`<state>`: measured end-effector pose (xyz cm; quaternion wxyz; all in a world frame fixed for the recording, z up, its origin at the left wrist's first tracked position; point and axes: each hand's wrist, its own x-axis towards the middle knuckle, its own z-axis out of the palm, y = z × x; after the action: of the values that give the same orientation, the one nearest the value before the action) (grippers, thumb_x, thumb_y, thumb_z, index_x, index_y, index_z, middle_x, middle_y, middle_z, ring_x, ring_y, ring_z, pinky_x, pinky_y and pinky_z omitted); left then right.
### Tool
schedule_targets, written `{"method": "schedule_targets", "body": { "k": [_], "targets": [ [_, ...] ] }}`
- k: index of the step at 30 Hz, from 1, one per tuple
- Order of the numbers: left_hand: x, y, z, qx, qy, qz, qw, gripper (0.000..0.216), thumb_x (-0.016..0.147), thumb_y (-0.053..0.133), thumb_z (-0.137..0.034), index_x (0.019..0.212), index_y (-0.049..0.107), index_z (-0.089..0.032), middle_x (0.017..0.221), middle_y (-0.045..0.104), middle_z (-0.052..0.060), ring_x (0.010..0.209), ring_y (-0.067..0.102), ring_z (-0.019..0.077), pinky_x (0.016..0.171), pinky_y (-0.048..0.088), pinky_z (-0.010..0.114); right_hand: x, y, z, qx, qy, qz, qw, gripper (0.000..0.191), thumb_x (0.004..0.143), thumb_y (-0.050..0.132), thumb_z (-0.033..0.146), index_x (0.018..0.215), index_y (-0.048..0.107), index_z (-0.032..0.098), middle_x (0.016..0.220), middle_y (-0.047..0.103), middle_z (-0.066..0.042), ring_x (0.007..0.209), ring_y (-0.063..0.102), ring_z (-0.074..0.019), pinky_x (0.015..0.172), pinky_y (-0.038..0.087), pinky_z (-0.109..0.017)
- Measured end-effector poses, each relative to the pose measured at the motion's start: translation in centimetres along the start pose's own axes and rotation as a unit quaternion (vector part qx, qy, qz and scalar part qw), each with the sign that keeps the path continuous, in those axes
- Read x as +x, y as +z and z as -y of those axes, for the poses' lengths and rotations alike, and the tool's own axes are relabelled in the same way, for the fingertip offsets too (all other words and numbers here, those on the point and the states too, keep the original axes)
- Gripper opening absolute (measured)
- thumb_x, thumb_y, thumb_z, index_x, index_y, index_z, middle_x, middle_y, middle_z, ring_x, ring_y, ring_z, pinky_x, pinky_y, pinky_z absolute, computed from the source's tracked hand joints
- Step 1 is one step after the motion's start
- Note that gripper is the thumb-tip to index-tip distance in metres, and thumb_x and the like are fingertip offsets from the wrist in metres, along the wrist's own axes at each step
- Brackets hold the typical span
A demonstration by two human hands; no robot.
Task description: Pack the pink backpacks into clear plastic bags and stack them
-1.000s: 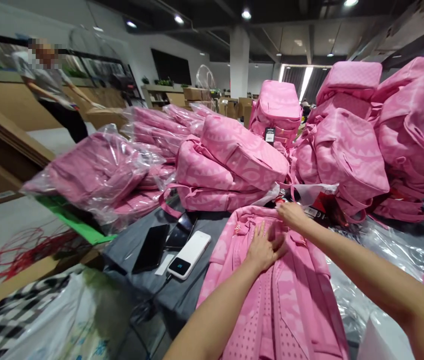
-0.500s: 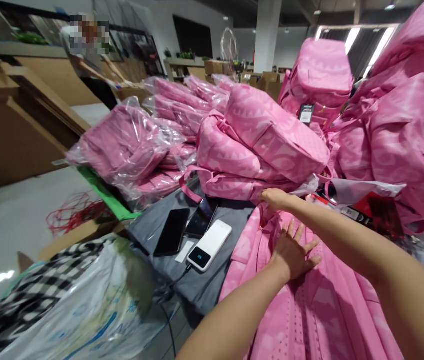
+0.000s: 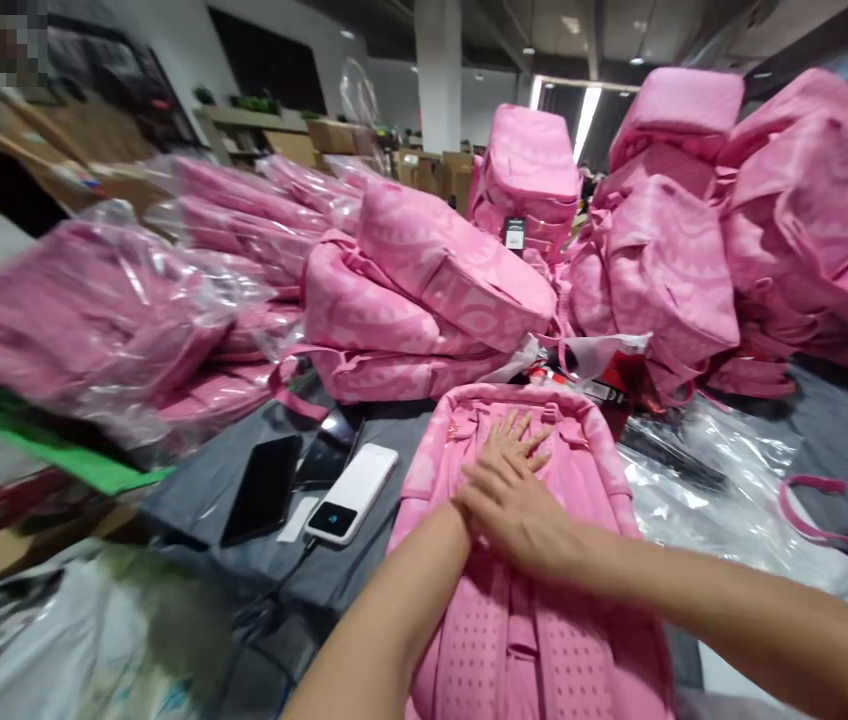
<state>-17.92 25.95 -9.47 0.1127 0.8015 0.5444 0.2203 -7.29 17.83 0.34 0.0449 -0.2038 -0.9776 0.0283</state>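
A pink backpack (image 3: 581, 470) lies back-side up on the table in front of me. My left hand (image 3: 515, 442) rests flat on its upper part with the fingers spread. My right hand (image 3: 518, 510) lies flat across my left wrist, fingers stretched out to the left. Neither hand holds anything.
Left of the backpack on grey cloth (image 3: 199, 490) lie two dark phones (image 3: 263, 487) and a white power bank (image 3: 353, 492). Loose pink backpacks (image 3: 424, 290) pile behind and at right (image 3: 694, 260). Bagged ones (image 3: 94, 320) stack at left. Clear plastic (image 3: 709, 480) covers the table at right.
My right hand has pulled back from the backpack's far edge and now lies over my left wrist. My left hand has slid up toward the top of the backpack. The view swung right.
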Motion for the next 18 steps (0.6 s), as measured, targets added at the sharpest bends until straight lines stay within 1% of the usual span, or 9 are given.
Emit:
{"method": "schedule_targets", "body": {
  "k": [3, 5, 8, 10, 12, 13, 15, 17, 18],
  "targets": [
    [0.6, -0.2, -0.2, 0.013, -0.007, 0.032, 0.999, 0.053, 0.102, 0.044, -0.05, 0.152, 0.048, -0.032, 0.164, 0.038, 0.008, 0.154, 0.024, 0.0401, 0.122, 0.019, 0.065, -6.7, 1.0, 2.8, 0.028, 0.049, -0.01, 0.998, 0.06, 0.099, 0.05, 0.047, 0.15, 0.048, 0.016, 0.153, 0.049, -0.02, 0.143, 0.039, -0.0358, 0.119, 0.027, -0.061],
    [1.2, -0.9, -0.6, 0.022, -0.015, 0.044, 0.999, 0.053, 0.103, 0.043, -0.045, 0.153, 0.047, -0.029, 0.164, 0.038, 0.011, 0.154, 0.025, 0.0393, 0.122, 0.019, 0.066, -8.6, 2.7, 2.3, 0.026, 0.101, 0.003, 0.995, 0.064, 0.097, 0.05, 0.046, 0.149, 0.049, 0.01, 0.155, 0.046, -0.025, 0.144, 0.038, -0.04, 0.117, 0.027, -0.065],
    [0.6, -3.0, -2.5, 0.032, -0.008, 0.059, 0.998, 0.049, 0.103, 0.041, -0.034, 0.149, 0.051, -0.02, 0.158, 0.047, 0.014, 0.153, 0.028, 0.0354, 0.123, 0.019, 0.06, -8.9, 6.2, -0.4, 0.003, 0.159, 0.007, 0.987, 0.06, 0.098, 0.045, 0.035, 0.148, 0.048, 0.003, 0.156, 0.041, -0.029, 0.146, 0.036, -0.0387, 0.118, 0.028, -0.063],
    [-2.0, -4.4, -4.4, 0.021, 0.041, 0.085, 0.995, 0.041, 0.103, 0.042, -0.035, 0.137, 0.06, -0.02, 0.144, 0.06, 0.011, 0.143, 0.043, 0.0295, 0.122, 0.027, 0.049, -8.6, 8.3, -1.7, 0.0, 0.159, -0.011, 0.987, 0.056, 0.099, 0.043, 0.033, 0.146, 0.052, 0.005, 0.152, 0.047, -0.026, 0.145, 0.038, -0.0368, 0.12, 0.026, -0.061],
    [-5.9, -5.2, -6.4, -0.02, 0.145, 0.125, 0.981, 0.037, 0.104, 0.042, -0.044, 0.116, 0.069, -0.022, 0.119, 0.071, 0.006, 0.116, 0.061, 0.0237, 0.108, 0.042, 0.039, -8.5, 9.7, -2.2, 0.006, 0.149, -0.024, 0.989, 0.054, 0.098, 0.046, 0.035, 0.146, 0.054, 0.01, 0.15, 0.052, -0.022, 0.144, 0.04, -0.0356, 0.121, 0.023, -0.061],
    [-8.0, -5.3, -7.3, -0.044, 0.203, 0.142, 0.968, 0.041, 0.103, 0.042, -0.051, 0.104, 0.071, -0.022, 0.107, 0.072, 0.004, 0.102, 0.064, 0.0223, 0.098, 0.046, 0.036, -8.5, 10.2, -2.2, 0.008, 0.147, -0.028, 0.989, 0.055, 0.097, 0.048, 0.035, 0.147, 0.053, 0.012, 0.151, 0.051, -0.02, 0.145, 0.038, -0.0348, 0.121, 0.023, -0.061],
    [-11.6, -4.5, -8.4, -0.056, 0.285, 0.152, 0.945, 0.044, 0.1, 0.044, -0.055, 0.089, 0.07, -0.021, 0.089, 0.071, 0.005, 0.085, 0.062, 0.0221, 0.085, 0.049, 0.036, -8.5, 10.7, -2.2, 0.008, 0.153, -0.037, 0.987, 0.057, 0.098, 0.047, 0.032, 0.151, 0.048, 0.013, 0.159, 0.042, -0.018, 0.149, 0.032, -0.0327, 0.123, 0.022, -0.059],
    [-13.5, -2.9, -8.4, -0.028, 0.323, 0.156, 0.933, 0.036, 0.1, 0.047, -0.043, 0.081, 0.068, -0.02, 0.081, 0.069, 0.007, 0.079, 0.061, 0.0224, 0.081, 0.049, 0.037, -8.3, 10.8, -2.3, 0.011, 0.176, -0.055, 0.983, 0.054, 0.1, 0.041, 0.028, 0.152, 0.046, 0.013, 0.162, 0.037, -0.017, 0.151, 0.028, -0.03, 0.124, 0.02, -0.055],
    [-13.8, -1.8, -8.1, -0.012, 0.334, 0.162, 0.929, 0.033, 0.099, 0.046, -0.035, 0.079, 0.068, -0.02, 0.078, 0.068, 0.008, 0.077, 0.06, 0.0221, 0.081, 0.049, 0.037, -8.2, 10.7, -2.4, 0.021, 0.192, -0.072, 0.979, 0.051, 0.102, 0.037, 0.027, 0.15, 0.048, 0.014, 0.161, 0.04, -0.016, 0.15, 0.03, -0.0288, 0.124, 0.02, -0.054]
  ]
}}
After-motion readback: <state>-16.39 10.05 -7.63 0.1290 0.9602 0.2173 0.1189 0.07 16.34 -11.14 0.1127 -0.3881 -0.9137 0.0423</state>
